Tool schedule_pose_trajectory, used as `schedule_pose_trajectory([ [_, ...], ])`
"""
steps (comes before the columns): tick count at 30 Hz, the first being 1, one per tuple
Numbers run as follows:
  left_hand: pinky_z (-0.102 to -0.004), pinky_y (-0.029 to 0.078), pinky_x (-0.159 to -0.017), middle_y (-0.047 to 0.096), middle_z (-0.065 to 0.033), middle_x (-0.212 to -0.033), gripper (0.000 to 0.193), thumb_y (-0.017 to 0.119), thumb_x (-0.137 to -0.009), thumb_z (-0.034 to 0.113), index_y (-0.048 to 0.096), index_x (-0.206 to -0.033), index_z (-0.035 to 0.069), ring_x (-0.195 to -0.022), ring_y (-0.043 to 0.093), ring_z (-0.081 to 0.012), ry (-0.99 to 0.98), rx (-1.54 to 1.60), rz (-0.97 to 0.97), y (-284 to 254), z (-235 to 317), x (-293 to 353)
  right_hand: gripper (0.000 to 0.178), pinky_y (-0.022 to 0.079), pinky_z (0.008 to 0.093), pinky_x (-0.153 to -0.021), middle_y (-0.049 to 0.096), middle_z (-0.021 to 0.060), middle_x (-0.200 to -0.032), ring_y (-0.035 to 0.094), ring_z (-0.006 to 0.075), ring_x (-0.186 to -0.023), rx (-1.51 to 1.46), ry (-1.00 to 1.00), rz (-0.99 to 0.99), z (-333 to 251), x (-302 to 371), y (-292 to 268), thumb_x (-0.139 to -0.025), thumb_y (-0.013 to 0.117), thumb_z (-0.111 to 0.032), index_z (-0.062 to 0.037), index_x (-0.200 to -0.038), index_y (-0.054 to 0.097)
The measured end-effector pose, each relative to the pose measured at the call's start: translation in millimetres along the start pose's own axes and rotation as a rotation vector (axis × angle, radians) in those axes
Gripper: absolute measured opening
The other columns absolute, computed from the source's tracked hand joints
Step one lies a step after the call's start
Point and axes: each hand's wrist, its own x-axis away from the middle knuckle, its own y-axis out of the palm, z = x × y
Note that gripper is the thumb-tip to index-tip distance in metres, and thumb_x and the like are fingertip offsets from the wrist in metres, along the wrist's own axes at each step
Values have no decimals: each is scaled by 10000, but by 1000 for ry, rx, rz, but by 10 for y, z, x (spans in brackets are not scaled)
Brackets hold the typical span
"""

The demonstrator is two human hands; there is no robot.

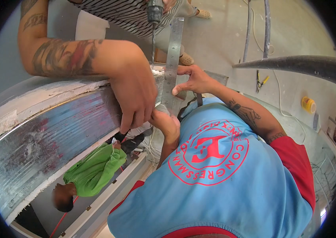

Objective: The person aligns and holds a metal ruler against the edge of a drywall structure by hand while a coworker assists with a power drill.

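Observation:
A steel ruler (172,55) stands upright in the picture against the end of a long, plaster-edged panel with a shiny metal face (52,133). My right hand (195,81) is closed on the ruler's edge, thumb on the near side and fingers partly behind it. My left hand (167,123) is curled at the panel's end, below the ruler; its grip is partly hidden by a co-worker's tattooed hand (134,93). That hand bends down over the panel. A power drill (155,11), held by a co-worker's hand, points its long bit at the panel's end, beside the ruler.
Beyond the panel stands a person in a striped top (112,16). At lower left is another in green (96,170). Dark metal poles (295,65) cross the upper right. Yellow-handled pliers (261,82), a yellow tub (308,104) and a pale cable (280,95) lie on the floor.

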Motion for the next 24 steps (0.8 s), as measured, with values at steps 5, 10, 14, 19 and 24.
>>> schedule_pose_trajectory([
  [5, -406, 383, -1041, 423, -132, -1375, 495, 509, -964, 284, 375, -1350, 6, -1244, 442, -249, 118, 11, -158, 5, 29, -47, 642, 406, 335, -1008, 671, 89, -1175, 580, 166, -1122, 29, 40, -55, -41, 3, -33, -684, 859, -346, -39, -1205, 644],
  [10, -422, 406, -976, 445, -118, -1360, 514, 528, -939, 307, 392, -1358, 41, -1222, 470, -259, 136, -21, -158, -40, -20, -113, 641, 409, 341, -1004, 676, 95, -1159, 585, 173, -1111, 7, -13, 1, 54, -8, 6, -680, 858, -358, -35, -1193, 650],
  [14, -444, 420, -920, 473, -91, -1346, 518, 556, -911, 331, 416, -1353, 100, -1189, 501, -259, 115, -24, -129, -49, -25, -126, 630, 408, 343, -1006, 676, 99, -1157, 586, 183, -1116, 29, -18, -2, 42, -14, 4, -685, 856, -346, -34, -1192, 650],
  [19, -437, 374, -1004, 430, -117, -1385, 502, 520, -942, 302, 408, -1360, 47, -1239, 453, -264, 130, -27, -167, -34, 1, -99, 719, 357, 367, -1067, 585, 113, -1322, 513, 198, -1235, 16, 53, -60, -4, 21, -15, -700, 852, -268, -20, -1308, 558],
  [24, -398, 333, -1075, 391, -150, -1423, 488, 482, -981, 259, 393, -1376, -14, -1270, 423, -260, 104, -5, -137, -38, -8, -94, 707, 393, 386, -1018, 587, 138, -1248, 531, 279, -1192, 276, -122, 306, -191, 141, 52, -708, 838, -290, -29, -1295, 543],
])
